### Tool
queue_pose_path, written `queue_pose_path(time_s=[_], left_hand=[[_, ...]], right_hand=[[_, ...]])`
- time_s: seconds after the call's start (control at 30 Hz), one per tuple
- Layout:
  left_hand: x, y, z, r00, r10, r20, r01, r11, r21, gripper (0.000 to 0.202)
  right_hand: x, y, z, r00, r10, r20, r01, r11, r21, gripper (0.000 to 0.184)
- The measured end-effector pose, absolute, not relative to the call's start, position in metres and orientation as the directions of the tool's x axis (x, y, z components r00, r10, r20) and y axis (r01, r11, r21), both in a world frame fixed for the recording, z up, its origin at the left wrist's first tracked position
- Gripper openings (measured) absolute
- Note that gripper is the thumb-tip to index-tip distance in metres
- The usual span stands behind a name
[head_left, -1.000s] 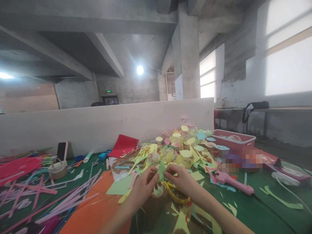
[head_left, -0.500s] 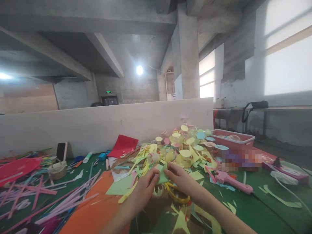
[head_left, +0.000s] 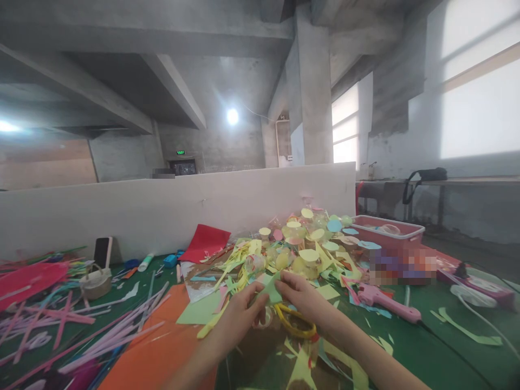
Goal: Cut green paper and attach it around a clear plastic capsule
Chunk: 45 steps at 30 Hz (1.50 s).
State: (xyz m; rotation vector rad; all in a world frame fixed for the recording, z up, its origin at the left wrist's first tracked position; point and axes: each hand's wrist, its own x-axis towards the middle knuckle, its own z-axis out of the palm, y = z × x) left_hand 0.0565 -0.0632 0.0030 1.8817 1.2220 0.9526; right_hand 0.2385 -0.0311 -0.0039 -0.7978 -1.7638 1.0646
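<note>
My left hand (head_left: pixel 239 317) and my right hand (head_left: pixel 303 295) meet over the green table (head_left: pixel 426 346), both pinching one small light green paper piece (head_left: pixel 271 290) between fingertips. Just below the hands lie yellow-handled scissors (head_left: pixel 294 324) and a small clear round object (head_left: pixel 264 318), partly hidden by my fingers. Behind the hands rises a heap of paper-topped clear cups (head_left: pixel 312 241) with yellow paper strips (head_left: pixel 239 257).
A pink glue gun (head_left: pixel 384 302) lies to the right, a pink bin (head_left: pixel 388 233) behind it. An orange sheet (head_left: pixel 162 346), pink strips (head_left: pixel 60 319), a phone (head_left: pixel 102 251) and a red sheet (head_left: pixel 205 242) lie left. A white partition (head_left: pixel 162 208) closes the back.
Both hands have shifted slightly while turning the green paper piece; it now lies flatter and lower between the fingertips. Nothing else on the table has moved.
</note>
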Motion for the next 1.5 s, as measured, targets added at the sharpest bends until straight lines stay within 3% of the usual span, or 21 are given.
queue_pose_path(time_s=[0.3,0.5,0.63,0.93,1.13,1.37,1.5], left_hand=[[0.058,-0.061,0.003,0.231,0.944,0.236,0.324,-0.303,0.896,0.042],[0.058,-0.057,0.006,0.182,0.956,0.229,0.216,-0.266,0.939,0.049],[0.060,-0.062,0.010,0.168,0.952,0.254,0.222,-0.288,0.931,0.049],[0.061,-0.065,0.008,0.171,0.931,0.323,0.264,-0.359,0.895,0.040],[0.061,-0.065,0.006,0.183,0.925,0.334,0.298,-0.376,0.877,0.035],[0.061,-0.068,0.005,0.201,0.928,0.315,0.321,-0.366,0.874,0.038],[0.062,-0.072,0.007,0.203,0.925,0.323,0.348,-0.376,0.859,0.037]], right_hand=[[0.239,-0.033,0.000,-0.328,0.868,0.374,0.048,0.410,-0.911,0.033],[0.241,-0.038,0.004,-0.411,0.826,0.387,0.057,0.447,-0.893,0.030],[0.241,-0.037,0.002,-0.429,0.819,0.381,0.023,0.432,-0.902,0.032],[0.244,-0.035,0.005,-0.385,0.852,0.354,0.128,0.429,-0.894,0.027],[0.244,-0.034,0.006,-0.387,0.886,0.255,0.157,0.336,-0.929,0.029],[0.241,-0.033,0.000,-0.331,0.897,0.294,0.058,0.331,-0.942,0.033],[0.243,-0.035,0.001,-0.415,0.886,0.206,0.148,0.290,-0.946,0.036]])
